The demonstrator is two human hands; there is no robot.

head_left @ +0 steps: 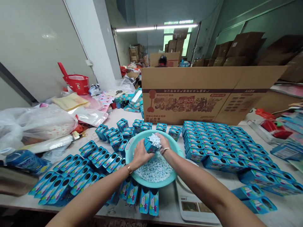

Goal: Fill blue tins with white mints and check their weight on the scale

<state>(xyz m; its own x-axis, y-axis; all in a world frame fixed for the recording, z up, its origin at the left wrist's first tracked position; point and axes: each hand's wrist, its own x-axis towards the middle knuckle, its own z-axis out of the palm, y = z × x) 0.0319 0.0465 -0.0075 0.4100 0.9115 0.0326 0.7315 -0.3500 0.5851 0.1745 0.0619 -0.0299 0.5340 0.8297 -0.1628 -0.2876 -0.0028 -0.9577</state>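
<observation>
A turquoise bowl holds many small pale blue and white candies. Over it, my left hand grips a small blue box, which is tilted towards the right. A heap of white candies sits at the box's upper end. My right hand curls around that heap, against the box; its fingertips are partly hidden by the candies.
Rows of blue boxes with round holes stand left and right of the bowl. A white scale is under my right forearm. Behind stands a large cardboard carton. Plastic bags and a blue bottle lie left.
</observation>
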